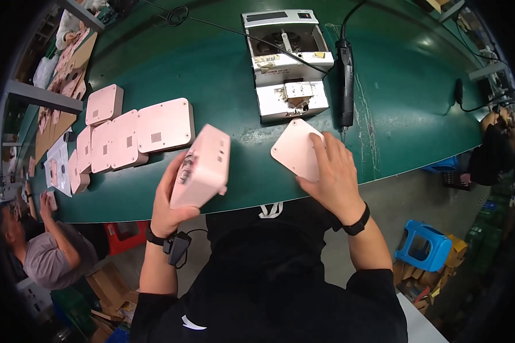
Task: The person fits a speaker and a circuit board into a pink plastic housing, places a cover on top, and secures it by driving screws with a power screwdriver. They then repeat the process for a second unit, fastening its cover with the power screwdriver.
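Observation:
My left hand (167,203) grips a pink plastic housing (210,163), tilted on edge just above the near edge of the table. Small ports show on one side of it, and blurred inner parts are visible on the side facing left. With fingers curled over its right edge, my right hand (337,177) holds a flat pink square cover (293,147) with holes at its corners. Beyond the cover stands a white screw feeder (289,63). An electric screwdriver (345,83), black and corded, lies to the right of the feeder.
Several closed pink boxes (166,127) sit grouped on the green table (223,74) at the left. A black cable (229,28) crosses over the feeder. Another person (54,254) sits at the left. A blue stool (424,246) stands below the table's right side.

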`<action>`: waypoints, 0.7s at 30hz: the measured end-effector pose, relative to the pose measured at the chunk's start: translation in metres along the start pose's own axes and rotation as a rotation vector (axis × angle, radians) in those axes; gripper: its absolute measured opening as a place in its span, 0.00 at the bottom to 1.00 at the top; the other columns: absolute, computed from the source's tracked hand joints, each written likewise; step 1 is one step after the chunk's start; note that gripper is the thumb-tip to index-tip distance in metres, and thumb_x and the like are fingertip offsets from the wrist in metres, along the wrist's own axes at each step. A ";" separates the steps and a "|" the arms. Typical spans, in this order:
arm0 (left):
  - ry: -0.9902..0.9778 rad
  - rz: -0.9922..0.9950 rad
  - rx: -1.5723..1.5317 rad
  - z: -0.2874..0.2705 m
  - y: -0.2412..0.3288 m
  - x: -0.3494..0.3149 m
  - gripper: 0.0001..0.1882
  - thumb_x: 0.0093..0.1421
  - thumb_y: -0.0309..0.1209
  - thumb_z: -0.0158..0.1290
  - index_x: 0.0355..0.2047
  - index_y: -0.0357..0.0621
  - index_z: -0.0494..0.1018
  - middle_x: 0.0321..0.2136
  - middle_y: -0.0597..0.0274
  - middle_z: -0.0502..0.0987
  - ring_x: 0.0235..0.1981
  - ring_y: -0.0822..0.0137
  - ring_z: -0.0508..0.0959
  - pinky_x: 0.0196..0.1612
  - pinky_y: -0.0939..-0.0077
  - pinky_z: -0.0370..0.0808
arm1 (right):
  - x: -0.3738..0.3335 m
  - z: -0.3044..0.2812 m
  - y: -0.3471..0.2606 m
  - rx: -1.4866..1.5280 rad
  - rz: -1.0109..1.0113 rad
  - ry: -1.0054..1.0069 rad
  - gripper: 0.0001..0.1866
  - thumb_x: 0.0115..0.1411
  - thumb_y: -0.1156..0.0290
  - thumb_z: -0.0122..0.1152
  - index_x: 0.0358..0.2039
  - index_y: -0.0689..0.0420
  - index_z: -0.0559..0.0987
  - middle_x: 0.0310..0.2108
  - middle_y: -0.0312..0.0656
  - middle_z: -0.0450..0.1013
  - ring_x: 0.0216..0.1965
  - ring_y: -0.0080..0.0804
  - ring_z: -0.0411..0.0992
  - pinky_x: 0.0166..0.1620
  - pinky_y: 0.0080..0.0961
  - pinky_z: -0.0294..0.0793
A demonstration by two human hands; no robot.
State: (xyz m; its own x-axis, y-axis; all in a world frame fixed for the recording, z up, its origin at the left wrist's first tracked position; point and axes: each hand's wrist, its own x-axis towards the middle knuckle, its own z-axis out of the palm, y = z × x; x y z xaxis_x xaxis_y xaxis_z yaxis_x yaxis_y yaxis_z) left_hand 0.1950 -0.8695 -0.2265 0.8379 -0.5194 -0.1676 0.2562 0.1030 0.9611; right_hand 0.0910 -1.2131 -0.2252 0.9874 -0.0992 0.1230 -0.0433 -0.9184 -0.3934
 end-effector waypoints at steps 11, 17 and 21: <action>-0.057 0.407 0.911 0.046 -0.036 0.025 0.63 0.38 0.36 0.80 0.73 0.38 0.57 0.63 0.42 0.69 0.63 0.42 0.73 0.65 0.56 0.73 | -0.012 -0.036 0.033 1.434 0.437 -0.300 0.57 0.45 0.63 0.81 0.73 0.65 0.61 0.70 0.47 0.65 0.67 0.39 0.69 0.66 0.41 0.71; -0.061 0.442 0.840 0.050 -0.050 0.035 0.64 0.40 0.35 0.80 0.74 0.39 0.54 0.65 0.42 0.68 0.62 0.42 0.75 0.63 0.57 0.76 | 0.002 -0.034 0.019 0.807 -0.034 -0.271 0.54 0.39 0.68 0.80 0.69 0.64 0.67 0.69 0.54 0.67 0.68 0.49 0.69 0.67 0.41 0.70; -0.067 0.447 0.730 0.051 -0.050 0.038 0.68 0.39 0.36 0.80 0.76 0.38 0.50 0.65 0.43 0.69 0.63 0.42 0.74 0.65 0.55 0.73 | 0.018 -0.024 0.001 0.481 -0.269 -0.225 0.54 0.34 0.66 0.82 0.66 0.64 0.71 0.68 0.58 0.67 0.68 0.55 0.69 0.67 0.44 0.71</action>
State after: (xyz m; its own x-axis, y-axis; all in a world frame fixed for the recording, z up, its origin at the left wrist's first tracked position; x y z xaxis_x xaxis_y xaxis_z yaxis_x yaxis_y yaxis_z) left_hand 0.1890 -0.9380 -0.2698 0.7502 -0.6113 0.2520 -0.4851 -0.2497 0.8381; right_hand 0.1048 -1.2247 -0.2010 0.9645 0.2446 0.1001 0.2346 -0.6183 -0.7501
